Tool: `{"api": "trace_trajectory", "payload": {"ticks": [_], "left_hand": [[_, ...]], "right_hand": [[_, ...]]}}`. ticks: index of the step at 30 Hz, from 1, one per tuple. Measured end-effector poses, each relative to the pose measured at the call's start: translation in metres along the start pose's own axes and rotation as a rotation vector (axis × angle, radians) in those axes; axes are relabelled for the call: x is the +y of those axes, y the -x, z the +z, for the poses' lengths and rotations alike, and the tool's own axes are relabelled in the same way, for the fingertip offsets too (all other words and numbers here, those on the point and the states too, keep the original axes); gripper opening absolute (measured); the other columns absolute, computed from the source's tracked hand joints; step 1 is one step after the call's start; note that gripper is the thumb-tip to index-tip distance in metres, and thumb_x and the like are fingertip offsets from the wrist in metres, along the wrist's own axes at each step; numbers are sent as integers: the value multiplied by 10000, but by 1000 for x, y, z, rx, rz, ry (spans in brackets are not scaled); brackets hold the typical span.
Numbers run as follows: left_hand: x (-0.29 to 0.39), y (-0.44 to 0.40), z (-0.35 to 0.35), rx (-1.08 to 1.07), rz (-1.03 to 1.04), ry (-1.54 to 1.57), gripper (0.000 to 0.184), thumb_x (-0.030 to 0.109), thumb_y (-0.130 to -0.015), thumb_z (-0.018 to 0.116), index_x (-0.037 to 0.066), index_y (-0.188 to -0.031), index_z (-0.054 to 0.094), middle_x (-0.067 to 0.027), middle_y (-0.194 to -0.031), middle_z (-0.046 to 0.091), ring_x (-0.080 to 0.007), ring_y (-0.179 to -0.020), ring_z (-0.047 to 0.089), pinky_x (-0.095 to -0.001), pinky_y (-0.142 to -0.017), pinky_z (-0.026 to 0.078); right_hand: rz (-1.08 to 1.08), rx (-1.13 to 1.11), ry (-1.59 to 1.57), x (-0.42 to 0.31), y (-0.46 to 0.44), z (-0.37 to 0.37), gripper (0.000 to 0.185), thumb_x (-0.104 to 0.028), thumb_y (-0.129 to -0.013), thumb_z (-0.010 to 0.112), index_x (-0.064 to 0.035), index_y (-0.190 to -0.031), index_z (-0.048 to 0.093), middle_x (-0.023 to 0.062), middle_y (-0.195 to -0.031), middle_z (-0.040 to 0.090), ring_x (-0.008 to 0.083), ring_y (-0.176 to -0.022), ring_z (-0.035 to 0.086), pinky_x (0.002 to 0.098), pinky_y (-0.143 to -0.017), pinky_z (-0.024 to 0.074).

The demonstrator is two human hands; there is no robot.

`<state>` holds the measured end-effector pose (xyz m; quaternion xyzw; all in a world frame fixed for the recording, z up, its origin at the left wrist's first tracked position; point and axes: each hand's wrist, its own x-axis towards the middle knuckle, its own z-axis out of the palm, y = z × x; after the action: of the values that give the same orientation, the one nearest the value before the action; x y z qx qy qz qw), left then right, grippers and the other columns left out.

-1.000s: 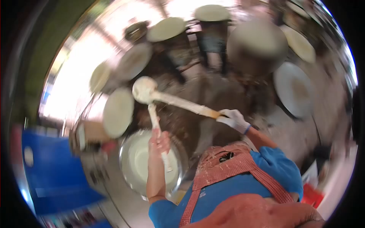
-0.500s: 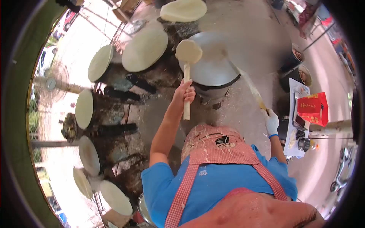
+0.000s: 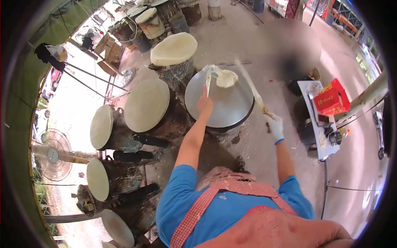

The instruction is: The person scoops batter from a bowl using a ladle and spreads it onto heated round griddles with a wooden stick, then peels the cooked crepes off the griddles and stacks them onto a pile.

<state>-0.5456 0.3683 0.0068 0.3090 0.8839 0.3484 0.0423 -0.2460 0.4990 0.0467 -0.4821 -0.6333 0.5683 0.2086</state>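
Note:
My bare left hand (image 3: 204, 105) is closed round the handle of a batter-coated ladle (image 3: 208, 78), tilted over a round grey griddle (image 3: 219, 109). A pale puddle of batter (image 3: 227, 78) lies at the griddle's far side, with a streak joining it to the ladle's end. The ladle's bowl is hard to make out. To the right, my right hand (image 3: 274, 127), in a white glove, grips a long, batter-smeared wooden stick (image 3: 255, 93). It slants up past the griddle's right edge, and its far end is blurred.
Left of me stand several drum stoves with pale rounds on top, the nearest a large round (image 3: 147, 106). Dark handles (image 3: 151, 140) jut toward me. Ahead is a round-topped stump (image 3: 174, 48). A fan (image 3: 53, 155) stands left; a small table with a red bag (image 3: 331, 98) is at right.
My left hand has swung the full ladle from upright to tilted over the griddle, where batter now lies. My right hand has moved left and the stick has left the griddle's surface. The view has shifted.

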Motion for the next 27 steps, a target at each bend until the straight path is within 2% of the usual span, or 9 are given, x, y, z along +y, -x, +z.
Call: {"api": "trace_trajectory", "payload": {"ticks": [3, 4, 7, 11, 13, 15, 17, 21, 27], "left_hand": [[28, -8, -10, -24, -11, 60, 692, 41, -752, 482, 173, -1378, 217, -205, -874, 584, -391, -755, 560, -438, -696, 442], [36, -13, -22, -26, -37, 175, 695, 35, -755, 491, 175, -1378, 217, -215, -978, 579, -400, -822, 564, -421, -734, 447], [34, -34, -46, 474, 324, 367, 700, 19, -764, 504, 158, -1381, 207, -212, -1216, 473, -373, -1032, 520, -376, -827, 430], [10, 4, -98, 77, 148, 604, 635, -11, -798, 499, 31, -1365, 215, -165, -1381, 295, -215, -1241, 341, -296, -979, 302], [-79, 32, -40, 47, 217, 779, 624, -10, -814, 488, 67, -1375, 227, -128, -1158, 506, -151, -958, 531, -263, -767, 442], [-65, 107, -82, -256, -255, 657, 635, 45, -806, 503, 146, -1379, 250, -29, -775, 545, -101, -545, 479, -249, -443, 393], [-80, 158, -84, -144, -199, 621, 603, 73, -840, 508, 170, -1379, 254, 31, -588, 391, -53, -410, 318, -228, -347, 263], [-86, 196, -104, -235, -405, 663, 576, 97, -867, 506, 182, -1378, 254, 21, -578, 402, -58, -420, 331, -230, -366, 292], [-95, 201, -107, -249, -400, 613, 596, 118, -867, 514, 194, -1387, 232, 13, -558, 405, -60, -407, 336, -245, -363, 301]], "right_hand": [[-42, -50, 136, -12, -10, 50, 332, -328, -785, 556, -101, -1014, 633, 201, -798, 622, 319, -649, 610, 384, -558, 457], [-506, 113, 493, 50, -55, 59, 323, -306, -778, 573, -85, -1006, 629, 200, -766, 618, 336, -638, 604, 401, -564, 462], [-203, 98, 702, 0, -36, 42, 330, -316, -777, 572, -79, -999, 632, 204, -827, 615, 334, -714, 602, 396, -623, 469], [23, -49, -142, -4, -43, 123, 347, -335, -779, 541, -84, -1002, 631, 216, -932, 588, 323, -858, 582, 371, -726, 464], [-399, -63, 297, -3, -71, 149, 338, -286, -770, 563, -55, -1008, 627, 194, -944, 616, 287, -842, 608, 345, -714, 471], [-342, 5, 579, -37, -63, 113, 329, -250, -765, 569, -27, -1001, 625, 192, -947, 624, 260, -845, 614, 317, -728, 463], [-299, -10, 364, 15, -78, 75, 339, -259, -757, 574, -25, -996, 625, 198, -925, 625, 264, -839, 611, 314, -734, 458], [-194, 33, -91, 19, -28, 142, 345, -288, -746, 587, -36, -978, 630, 221, -893, 611, 299, -833, 603, 308, -741, 450], [-453, -68, 197, -6, -38, 97, 341, -275, -728, 621, -26, -959, 643, 159, -731, 632, 253, -660, 591, 322, -655, 461]]}}
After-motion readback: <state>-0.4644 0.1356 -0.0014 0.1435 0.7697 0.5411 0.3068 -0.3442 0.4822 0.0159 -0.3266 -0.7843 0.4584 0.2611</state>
